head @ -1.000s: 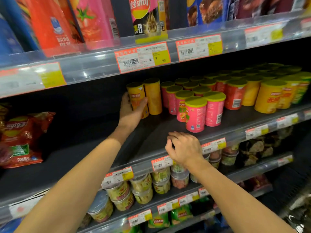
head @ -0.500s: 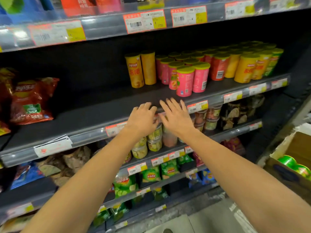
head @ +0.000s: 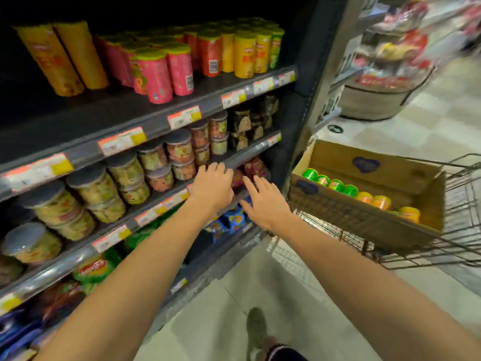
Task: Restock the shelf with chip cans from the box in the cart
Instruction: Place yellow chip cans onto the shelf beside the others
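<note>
Chip cans in yellow, pink and red stand in rows on the dark shelf at upper left. A cardboard box sits in the wire cart at right, holding a row of cans with green and orange lids. My left hand and my right hand are side by side in mid air in front of the lower shelves, left of the box, fingers spread and holding nothing.
Clear plastic snack jars fill the shelf under the cans, with bagged snacks on lower shelves. A round display basket stands at upper right on the tiled floor. My shoe shows at the bottom.
My left hand let go of the yellow can on the shelf. Both hands pulled back and moved down and right toward the cart, and my view swung right so the box is in sight.
</note>
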